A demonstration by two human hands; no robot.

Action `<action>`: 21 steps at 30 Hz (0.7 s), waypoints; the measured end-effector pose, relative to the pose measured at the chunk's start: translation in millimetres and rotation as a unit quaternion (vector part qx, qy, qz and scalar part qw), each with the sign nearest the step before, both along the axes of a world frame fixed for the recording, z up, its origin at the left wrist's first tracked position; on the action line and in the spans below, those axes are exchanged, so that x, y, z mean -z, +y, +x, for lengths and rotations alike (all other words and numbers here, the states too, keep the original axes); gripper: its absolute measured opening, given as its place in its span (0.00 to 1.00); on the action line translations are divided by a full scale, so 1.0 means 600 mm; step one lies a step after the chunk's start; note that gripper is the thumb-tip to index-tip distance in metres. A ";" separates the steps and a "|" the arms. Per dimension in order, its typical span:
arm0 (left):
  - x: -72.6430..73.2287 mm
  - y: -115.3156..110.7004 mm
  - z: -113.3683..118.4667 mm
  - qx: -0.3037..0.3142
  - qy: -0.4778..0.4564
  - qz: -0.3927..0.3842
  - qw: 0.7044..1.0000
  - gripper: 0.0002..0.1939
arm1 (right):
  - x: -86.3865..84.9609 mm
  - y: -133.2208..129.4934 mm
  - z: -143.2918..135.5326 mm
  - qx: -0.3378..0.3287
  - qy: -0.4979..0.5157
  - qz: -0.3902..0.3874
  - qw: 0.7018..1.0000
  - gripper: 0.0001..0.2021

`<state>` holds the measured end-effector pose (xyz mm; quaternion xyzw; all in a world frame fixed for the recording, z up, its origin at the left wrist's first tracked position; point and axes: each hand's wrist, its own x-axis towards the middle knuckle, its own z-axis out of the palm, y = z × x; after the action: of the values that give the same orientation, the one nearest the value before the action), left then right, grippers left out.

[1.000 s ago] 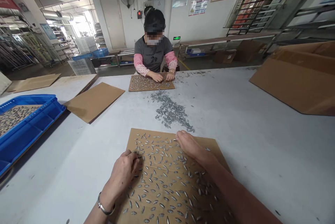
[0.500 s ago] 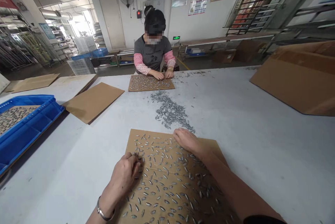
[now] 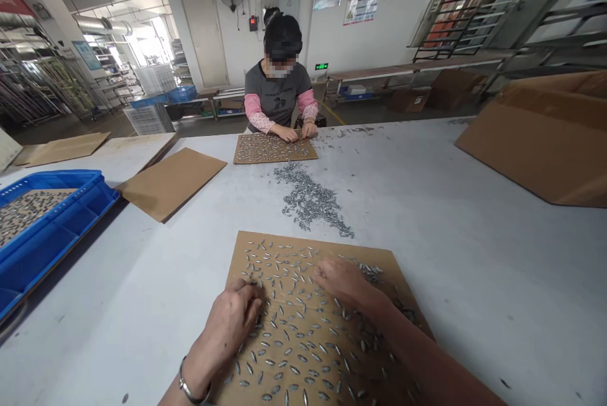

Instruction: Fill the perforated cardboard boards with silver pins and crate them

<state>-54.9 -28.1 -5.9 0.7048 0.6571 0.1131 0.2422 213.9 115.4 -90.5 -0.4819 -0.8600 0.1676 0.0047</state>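
A cardboard sheet (image 3: 386, 257) lies before me on the table, scattered with small silvery metal pieces (image 3: 294, 369) pointed at both ends. Over its left edge, my left hand (image 3: 232, 314) is closed, fingertips curled down among the pieces. My right hand (image 3: 342, 279) is closed too, low over the upper middle of the sheet, beside pieces bunched more thickly on the right. What either hand's fingers hold is hidden. Just beyond the sheet's far edge spreads a loose pile (image 3: 313, 200) of the same metal pieces.
Across the white table (image 3: 408, 184) a co-worker (image 3: 279, 93) bends over another cardboard sheet (image 3: 244, 156) covered with pieces. Left stand a blue crate (image 3: 61, 222) holding more pieces and a bare cardboard sheet (image 3: 173, 181). A large cardboard box (image 3: 545, 140) occupies the right side.
My right hand has come back from the sheet's far edge toward me, over the pieces. My left hand has barely shifted, staying at the left edge.
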 end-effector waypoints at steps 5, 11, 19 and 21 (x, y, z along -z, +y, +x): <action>0.007 -0.002 0.002 0.004 0.002 0.000 1.000 0.13 | -0.011 0.004 -0.007 0.065 0.018 -0.050 0.996 0.07; -0.001 0.001 -0.003 0.005 -0.005 -0.005 1.000 0.14 | -0.039 -0.004 0.029 0.108 0.077 -0.041 0.990 0.07; 0.006 0.001 -0.025 -0.012 0.000 0.004 1.000 0.15 | -0.026 -0.035 0.076 0.079 0.011 0.037 0.996 0.11; 0.006 0.001 -0.019 -0.006 -0.002 0.000 1.000 0.15 | -0.018 -0.042 0.064 0.074 0.004 0.083 0.994 0.13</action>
<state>-66.5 -27.6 -9.4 0.7003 0.6610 0.1161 0.2433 252.0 90.4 -79.9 -0.5414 -0.8330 0.0965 0.0608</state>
